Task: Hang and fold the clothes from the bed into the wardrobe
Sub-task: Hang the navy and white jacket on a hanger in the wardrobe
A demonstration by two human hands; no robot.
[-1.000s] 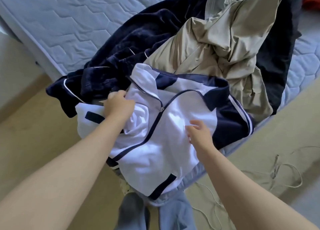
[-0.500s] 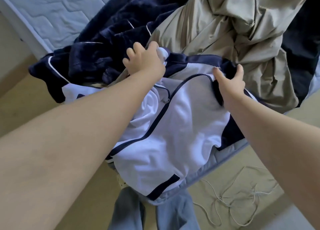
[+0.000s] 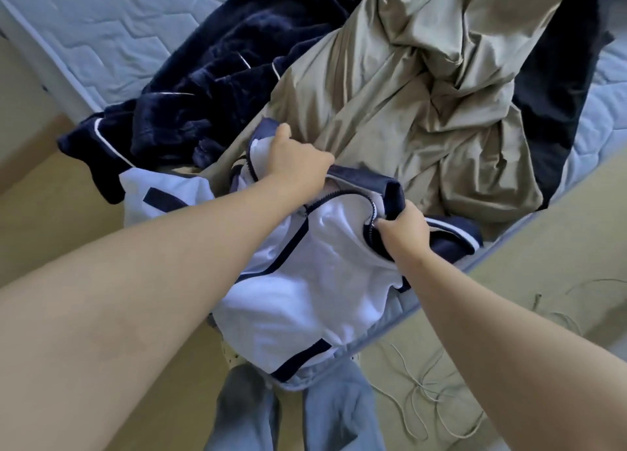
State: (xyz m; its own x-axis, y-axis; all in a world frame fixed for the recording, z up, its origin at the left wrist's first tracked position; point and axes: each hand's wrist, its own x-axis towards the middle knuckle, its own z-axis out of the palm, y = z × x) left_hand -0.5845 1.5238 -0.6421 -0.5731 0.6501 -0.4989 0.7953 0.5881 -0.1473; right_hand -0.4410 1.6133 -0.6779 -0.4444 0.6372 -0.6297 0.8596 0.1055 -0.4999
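A white zip jacket with navy trim (image 3: 305,291) lies on the near corner of the bed. My left hand (image 3: 298,160) grips the left side of its navy collar. On the right side of that collar, beside the zipper, my right hand (image 3: 405,233) is closed on the fabric. Behind the jacket lies a crumpled beige garment (image 3: 417,97), and to its left a dark navy plush garment (image 3: 220,90). A black garment (image 3: 556,87) shows at the right.
The quilted light-blue mattress (image 3: 101,33) runs from upper left to right, its corner below the jacket. A thin white cord (image 3: 427,382) lies looped on the beige floor at lower right. My grey trouser legs (image 3: 339,413) stand at the bottom.
Both hands moved from the jacket's front up to its collar and closed on it. The collar is now bunched and lifted between them.
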